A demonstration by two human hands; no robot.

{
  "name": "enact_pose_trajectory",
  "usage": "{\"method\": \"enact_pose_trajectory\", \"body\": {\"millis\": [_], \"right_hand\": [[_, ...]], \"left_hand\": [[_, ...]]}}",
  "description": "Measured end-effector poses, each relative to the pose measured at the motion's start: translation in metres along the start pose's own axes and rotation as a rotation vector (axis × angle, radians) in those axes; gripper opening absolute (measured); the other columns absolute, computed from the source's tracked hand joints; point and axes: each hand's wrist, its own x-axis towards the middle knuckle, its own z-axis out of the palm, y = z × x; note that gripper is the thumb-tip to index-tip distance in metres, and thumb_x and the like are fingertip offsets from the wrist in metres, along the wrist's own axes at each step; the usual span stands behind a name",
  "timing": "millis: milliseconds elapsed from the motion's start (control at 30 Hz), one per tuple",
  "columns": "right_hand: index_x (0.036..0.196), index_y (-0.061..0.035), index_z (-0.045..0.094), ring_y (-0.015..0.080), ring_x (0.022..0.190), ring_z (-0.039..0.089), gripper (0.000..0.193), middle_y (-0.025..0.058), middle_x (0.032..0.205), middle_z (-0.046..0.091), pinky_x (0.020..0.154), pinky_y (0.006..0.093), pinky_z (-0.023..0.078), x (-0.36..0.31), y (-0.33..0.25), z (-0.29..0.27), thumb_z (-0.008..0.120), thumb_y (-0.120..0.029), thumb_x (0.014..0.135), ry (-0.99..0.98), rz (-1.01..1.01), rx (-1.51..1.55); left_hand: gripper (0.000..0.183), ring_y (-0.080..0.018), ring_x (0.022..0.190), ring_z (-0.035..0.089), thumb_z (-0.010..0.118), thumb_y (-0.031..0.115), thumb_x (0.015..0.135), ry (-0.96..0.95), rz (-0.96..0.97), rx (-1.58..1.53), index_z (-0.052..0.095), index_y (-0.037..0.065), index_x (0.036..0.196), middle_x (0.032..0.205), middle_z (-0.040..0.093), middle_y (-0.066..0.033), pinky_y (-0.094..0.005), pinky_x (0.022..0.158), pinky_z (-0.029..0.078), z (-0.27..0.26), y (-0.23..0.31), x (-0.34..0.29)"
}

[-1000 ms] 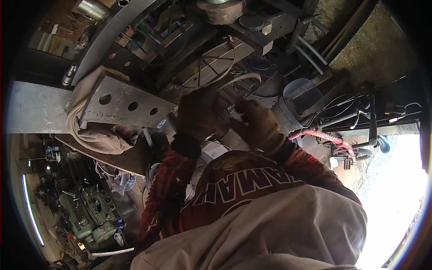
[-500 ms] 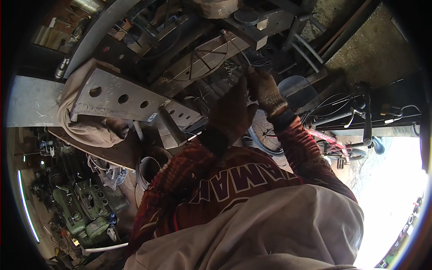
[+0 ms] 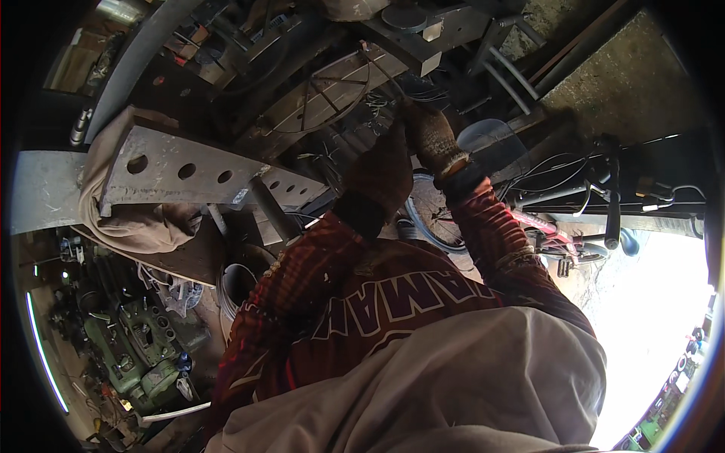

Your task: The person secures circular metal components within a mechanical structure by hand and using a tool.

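Note:
Both my hands wear work gloves and meet at the upper middle. My right hand (image 3: 433,137), in a knitted glove, is closed around the lower end of a thin metal rod (image 3: 387,72) that slants up and left. Dark in shadow, my left hand (image 3: 380,174) is closed with its fingertips against the right hand; what they grip is hidden. To the left of the rod lies a round thin metal frame with spokes (image 3: 326,97), against a flat steel bar (image 3: 264,134).
A steel beam with round holes (image 3: 185,172) and a draped cloth (image 3: 136,225) lie left. A clear round disc (image 3: 495,145) is right of my hands. A red bicycle (image 3: 550,235) stands right. A green machine (image 3: 136,340) sits lower left.
The view has shifted slightly, and the surroundings appear a little farther left. My left hand's thumb, apart before, no longer stands out. My hands remain together at the rod's end.

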Motion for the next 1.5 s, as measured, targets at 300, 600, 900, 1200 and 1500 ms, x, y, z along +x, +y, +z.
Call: {"method": "enact_pose_trajectory", "body": {"millis": [300, 600, 900, 1200, 1500], "right_hand": [[0.126, -0.0012, 0.055, 0.0341, 0.109, 0.064, 0.042, 0.0176, 0.114, 0.065, 0.093, 0.0428, 0.053, 0.018, -0.025, -0.006, 0.066, -0.006, 0.086, -0.018, 0.335, 0.356], [0.121, -0.0057, 0.059, 0.0283, 0.089, 0.067, 0.050, 0.0130, 0.100, 0.066, 0.081, 0.0480, 0.056, 0.064, -0.060, 0.016, 0.048, -0.051, 0.103, 0.070, 0.632, 1.886], [0.117, -0.0109, 0.057, 0.0291, 0.085, 0.062, 0.046, 0.0111, 0.099, 0.063, 0.077, 0.0452, 0.050, 0.084, -0.093, 0.067, 0.046, -0.052, 0.100, 0.434, 0.802, 1.265], [0.110, -0.0103, 0.058, 0.0293, 0.074, 0.063, 0.052, 0.0124, 0.096, 0.065, 0.063, 0.0458, 0.052, 0.096, -0.039, 0.047, 0.048, -0.059, 0.097, 0.097, 0.750, 1.725], [0.119, -0.0100, 0.060, 0.0267, 0.080, 0.062, 0.053, 0.0069, 0.096, 0.065, 0.073, 0.0447, 0.053, 0.106, -0.002, 0.122, 0.043, -0.057, 0.101, 0.390, 0.271, 0.675]], "left_hand": [[0.046, -0.0361, 0.081, 0.071, 0.053, 0.024, 0.098, -0.014, 0.074, 0.206, 0.045, 0.011, 0.141, 0.088, 0.071, -0.0139, -0.0524, 0.066, 0.055, -0.008, -0.014, 0.000], [0.051, -0.0297, 0.076, 0.071, 0.061, 0.022, 0.092, 0.009, 0.280, 0.209, 0.048, 0.014, 0.141, 0.085, 0.070, -0.0093, -0.0451, 0.063, 0.056, -0.017, -0.048, 0.002], [0.044, -0.0275, 0.077, 0.070, 0.061, 0.015, 0.090, 0.112, 0.553, 0.380, 0.060, 0.017, 0.134, 0.089, 0.070, -0.0082, -0.0395, 0.069, 0.057, -0.069, -0.130, 0.002], [0.042, -0.0247, 0.071, 0.066, 0.059, 0.015, 0.087, 0.267, 0.328, 0.335, 0.057, 0.016, 0.129, 0.077, 0.061, -0.0045, -0.0416, 0.063, 0.053, -0.038, -0.068, 0.021], [0.044, -0.0222, 0.072, 0.065, 0.061, 0.019, 0.090, 0.433, 0.306, 0.756, 0.057, 0.017, 0.134, 0.087, 0.062, -0.0042, -0.0378, 0.060, 0.053, -0.043, -0.085, 0.013]]}}
